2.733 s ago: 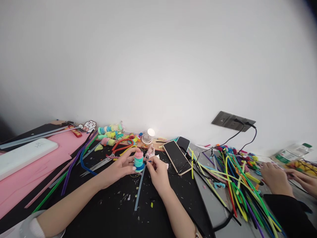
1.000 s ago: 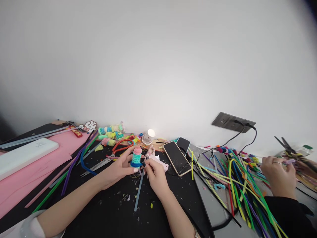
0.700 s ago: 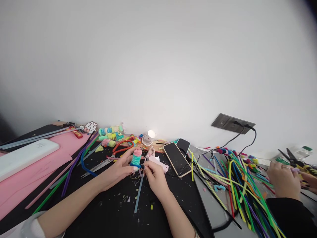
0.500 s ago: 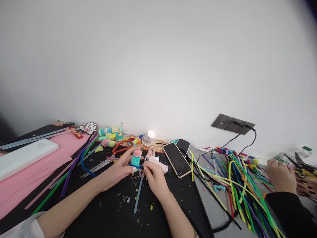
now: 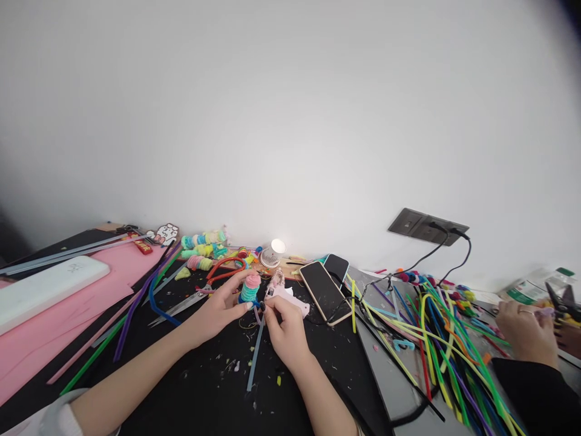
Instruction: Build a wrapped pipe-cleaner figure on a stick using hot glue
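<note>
A coiled pipe-cleaner stack (image 5: 250,287), pink on top, turquoise in the middle and blue at the base, stands upright between my hands. My left hand (image 5: 222,312) is closed round its left side, thumb at the blue base. With a pinch, my right hand (image 5: 282,321) holds the blue pipe-cleaner end at the stack's lower right; dark fingernails show there. Just below, a pale blue-grey glue stick (image 5: 255,357) lies on the black table mat. Behind my right hand is a white-and-pink glue gun (image 5: 293,298), partly covered by that hand.
Orange-handled scissors (image 5: 177,310) lie left of my left hand. Two phones (image 5: 324,292) and cables lie to the right, beside many loose pipe cleaners (image 5: 442,339). Another person's hand (image 5: 529,333) is at far right. A lit lamp (image 5: 275,251) stands behind.
My right hand has shifted slightly at the blue end, and my left fingers have moved a little on the stack. The other person's hand has moved right, uncovering a bottle.
</note>
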Tool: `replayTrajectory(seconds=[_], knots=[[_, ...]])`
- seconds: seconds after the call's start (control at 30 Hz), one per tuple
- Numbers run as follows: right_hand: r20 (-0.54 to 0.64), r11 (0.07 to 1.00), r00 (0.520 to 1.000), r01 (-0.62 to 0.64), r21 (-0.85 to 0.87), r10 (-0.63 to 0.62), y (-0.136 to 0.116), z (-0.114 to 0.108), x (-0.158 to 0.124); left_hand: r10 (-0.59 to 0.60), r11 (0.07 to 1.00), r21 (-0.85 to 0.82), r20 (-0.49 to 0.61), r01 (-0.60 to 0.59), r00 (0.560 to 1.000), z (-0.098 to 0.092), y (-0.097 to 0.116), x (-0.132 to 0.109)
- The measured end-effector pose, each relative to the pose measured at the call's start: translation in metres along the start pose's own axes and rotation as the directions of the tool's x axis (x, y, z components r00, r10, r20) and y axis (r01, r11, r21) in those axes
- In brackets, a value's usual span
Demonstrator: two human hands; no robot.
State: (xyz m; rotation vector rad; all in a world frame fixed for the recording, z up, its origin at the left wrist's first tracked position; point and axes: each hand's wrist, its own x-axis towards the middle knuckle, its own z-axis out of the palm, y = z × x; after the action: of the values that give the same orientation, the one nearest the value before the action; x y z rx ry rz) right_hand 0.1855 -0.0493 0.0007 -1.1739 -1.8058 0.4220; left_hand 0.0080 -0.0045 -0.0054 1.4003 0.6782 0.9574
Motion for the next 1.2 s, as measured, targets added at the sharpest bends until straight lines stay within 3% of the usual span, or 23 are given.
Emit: replayTrajectory(seconds=[0.17, 0.27, 0.37, 0.47, 0.6, 0.73, 0.87, 1.0, 1.1, 1.2], knots=[[0.058, 0.989, 0.989, 0.136, -0.065, -0.132, -0.004, -0.002, -0.002, 0.023, 0.997, 0.073, -0.024, -0.021, 0.999, -0.001, 0.001, 0.001], [-0.054, 0.986, 0.992, 0.108, -0.130, -0.116, -0.001, -0.009, 0.001, -0.036, 0.998, -0.058, -0.099, 0.030, 0.994, -0.001, 0.006, 0.001], [-0.268, 0.937, 0.961, -0.157, -0.312, 0.072, 0.006, -0.016, 0.006, -0.093, 0.958, -0.281, -0.143, 0.050, 0.985, 0.000, 0.011, 0.002], [-0.212, 0.790, 0.930, -0.368, -0.491, 0.302, 0.011, -0.018, 0.008, -0.144, 0.890, -0.448, -0.115, 0.078, 0.983, 0.000, 0.017, 0.002], [-0.119, 0.674, 0.889, -0.417, -0.610, 0.442, 0.014, -0.015, 0.008, -0.207, 0.802, -0.574, -0.008, 0.165, 0.978, -0.001, 0.025, -0.001], [-0.115, 0.677, 0.882, -0.429, -0.597, 0.458, 0.016, -0.015, 0.008, -0.215, 0.754, -0.624, 0.063, 0.207, 0.975, -0.002, 0.030, -0.004], [-0.167, 0.788, 0.897, -0.439, -0.431, 0.409, 0.017, -0.021, 0.010, -0.220, 0.735, -0.644, 0.067, 0.211, 0.973, -0.003, 0.030, -0.004], [-0.214, 0.909, 0.891, -0.415, -0.032, 0.399, 0.022, -0.022, 0.011, -0.223, 0.728, -0.656, 0.048, 0.199, 0.974, -0.005, 0.029, -0.002], [-0.130, 0.881, 0.897, -0.374, 0.288, 0.423, 0.029, -0.017, 0.010, -0.220, 0.750, -0.643, -0.021, 0.156, 0.975, -0.005, 0.030, 0.000], [0.054, 0.792, 0.930, -0.340, 0.508, 0.364, 0.032, -0.011, 0.009, -0.197, 0.788, -0.606, -0.076, 0.112, 0.977, -0.007, 0.030, 0.002]])
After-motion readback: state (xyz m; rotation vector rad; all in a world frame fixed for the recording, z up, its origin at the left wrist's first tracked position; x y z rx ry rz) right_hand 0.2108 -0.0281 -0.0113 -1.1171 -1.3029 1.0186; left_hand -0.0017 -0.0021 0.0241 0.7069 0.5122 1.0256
